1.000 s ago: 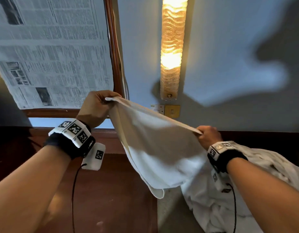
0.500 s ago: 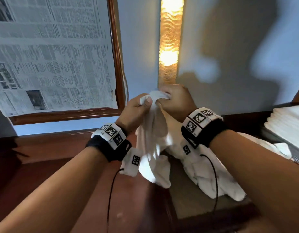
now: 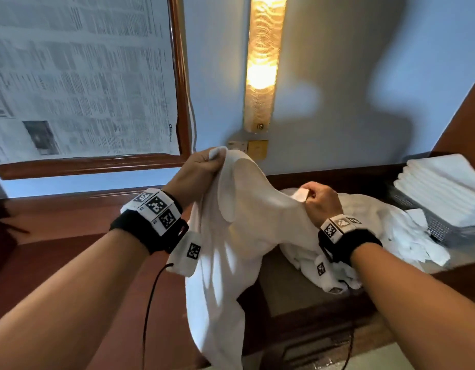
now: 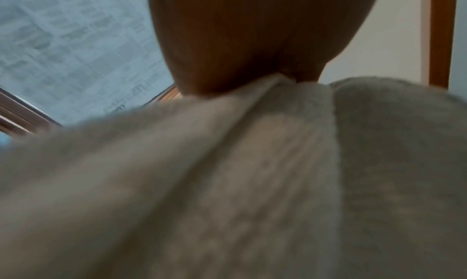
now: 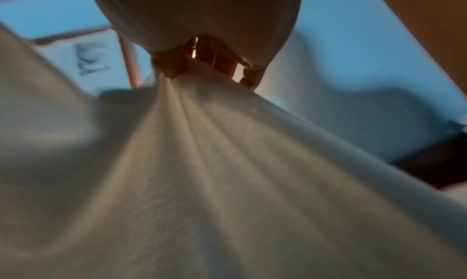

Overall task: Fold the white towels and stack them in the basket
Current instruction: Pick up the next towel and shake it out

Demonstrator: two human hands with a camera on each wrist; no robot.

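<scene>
The white towel (image 3: 231, 236) hangs in the air left of the basket (image 3: 428, 220) (already full of folded towels), with the left hand (image 3: 196, 174) and right hand (image 3: 320, 201) each pinching one corner.

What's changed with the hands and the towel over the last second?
The hands, which met half a second ago to join the towel's corners, have parted again: the left hand stays high gripping the top, while the right hand has moved down and right, pinching another edge. The loose towel pile and folded stack look unchanged.
</scene>
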